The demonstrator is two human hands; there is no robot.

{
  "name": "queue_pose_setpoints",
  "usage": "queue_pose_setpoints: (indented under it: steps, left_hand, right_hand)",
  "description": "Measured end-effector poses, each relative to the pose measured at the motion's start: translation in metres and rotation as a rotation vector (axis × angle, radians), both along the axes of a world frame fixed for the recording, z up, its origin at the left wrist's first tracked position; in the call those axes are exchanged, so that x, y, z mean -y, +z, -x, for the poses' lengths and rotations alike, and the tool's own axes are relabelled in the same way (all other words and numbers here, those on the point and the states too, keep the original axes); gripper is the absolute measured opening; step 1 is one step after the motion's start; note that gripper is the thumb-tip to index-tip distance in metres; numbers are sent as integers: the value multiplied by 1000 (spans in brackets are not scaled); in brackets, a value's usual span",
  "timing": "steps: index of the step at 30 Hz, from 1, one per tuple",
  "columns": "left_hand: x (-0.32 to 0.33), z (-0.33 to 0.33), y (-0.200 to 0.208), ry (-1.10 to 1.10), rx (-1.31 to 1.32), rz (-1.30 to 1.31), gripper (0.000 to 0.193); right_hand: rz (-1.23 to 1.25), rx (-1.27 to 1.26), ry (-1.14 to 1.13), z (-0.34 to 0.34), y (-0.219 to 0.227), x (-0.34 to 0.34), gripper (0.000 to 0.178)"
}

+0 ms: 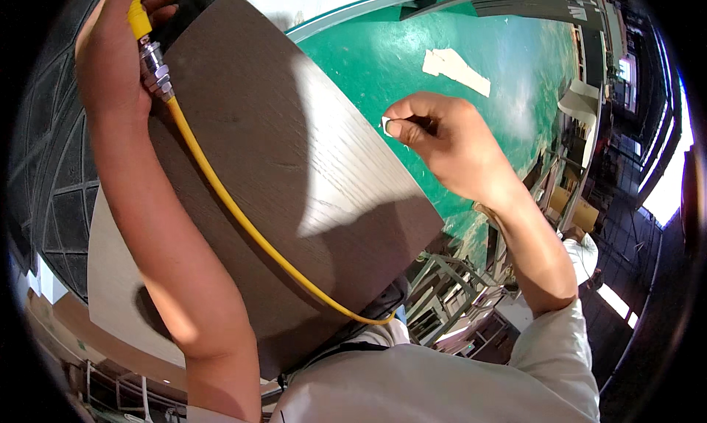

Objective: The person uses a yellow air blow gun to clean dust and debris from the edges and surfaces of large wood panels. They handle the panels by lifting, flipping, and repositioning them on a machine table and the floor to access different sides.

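My left hand (110, 69), at the upper left, is closed around a yellow air tool (138, 19). Most of that tool is cut off by the top edge, so its exact kind does not show. A metal coupling (155, 71) joins it to a thin yellow air hose (244, 220), which curves down across a dark brown wood-grain panel (236, 91) toward my waist. On the right, my right hand (464, 147) pinches a small white piece (386, 126) between thumb and fingertips. It hovers just past the panel's right edge, above the green floor.
Black ribbed matting (55, 165) lies left of the panel. A pale scrap (456, 71) rests on the green floor (515, 54). A white board edge (353, 10) runs along the top. Metal racks (449, 290) stand at the lower right, and a person in white (583, 253) is beyond my right elbow.
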State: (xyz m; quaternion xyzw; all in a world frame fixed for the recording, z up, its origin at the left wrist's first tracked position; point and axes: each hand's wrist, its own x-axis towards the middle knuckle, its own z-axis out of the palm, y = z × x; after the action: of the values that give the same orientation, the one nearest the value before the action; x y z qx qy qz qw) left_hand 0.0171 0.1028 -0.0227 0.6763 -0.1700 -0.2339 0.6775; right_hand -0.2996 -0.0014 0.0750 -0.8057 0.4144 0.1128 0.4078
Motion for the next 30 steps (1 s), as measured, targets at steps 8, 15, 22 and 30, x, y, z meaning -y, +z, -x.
queue_pose_setpoints:
  steps: [8, 15, 22, 30]
  left_hand:
    - [0, 10, 6, -69, 227, -158, 49]
    - [-2, 10, 6, -126, 233, -161, 48]
    - [10, 46, 59, -23, 15, -190, 30]
    - [6, 41, 58, -51, -59, -137, 30]
  right_hand:
    - [-113, 267, 43, -22, -18, 12, 16]
    - [-77, 224, 129, -42, -19, 20, 18]
    - [-73, 213, 141, -69, -19, 26, 18]
    - [-179, 168, 135, -81, -22, 33, 20]
